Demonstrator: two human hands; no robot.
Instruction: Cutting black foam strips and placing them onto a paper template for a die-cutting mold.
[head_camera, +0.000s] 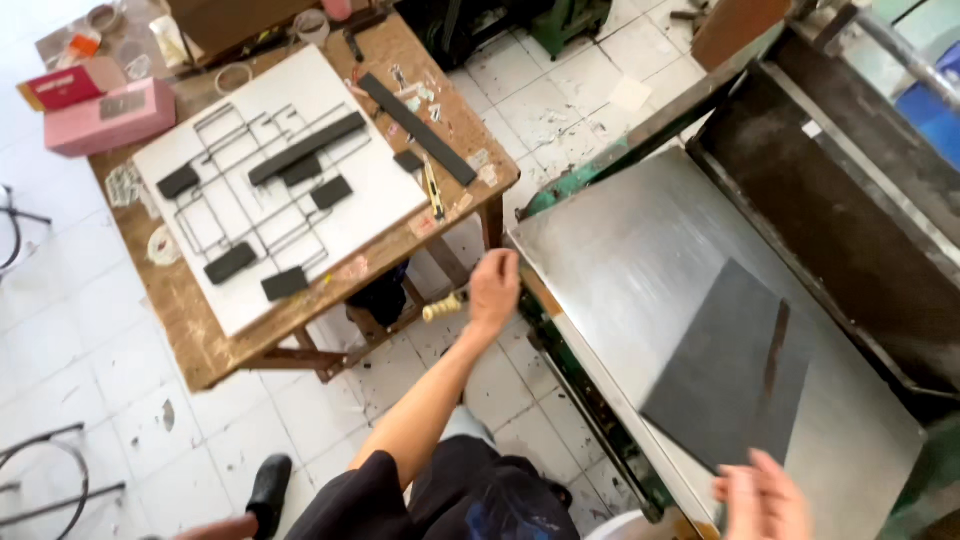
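Left hand: I see my left hand (494, 290) at the near-left corner of the steel machine table (620, 250), fingers curled shut on that corner's edge; whether they also hold the tool beside them I cannot tell.
Brush-like tool: a small pale-handled tool (443, 307) sits just left of my left hand, its long axis roughly level, pointing toward the wooden desk (190, 330).
Right hand: my right hand (762, 497) is blurred at the table's near edge, fingers spread loose, gripping nothing I can make out.
Dark sheet: the grey sheet (735, 370) lies flat on the steel table's near-right part, its long axis running from the near edge up toward the far edge; its lower corner is just beside my right hand.
Desk: a white board (390, 195) covers most of the desk, carrying dark strips and wire outlines; a long black bar (417, 128) lies along the desk's right edge.
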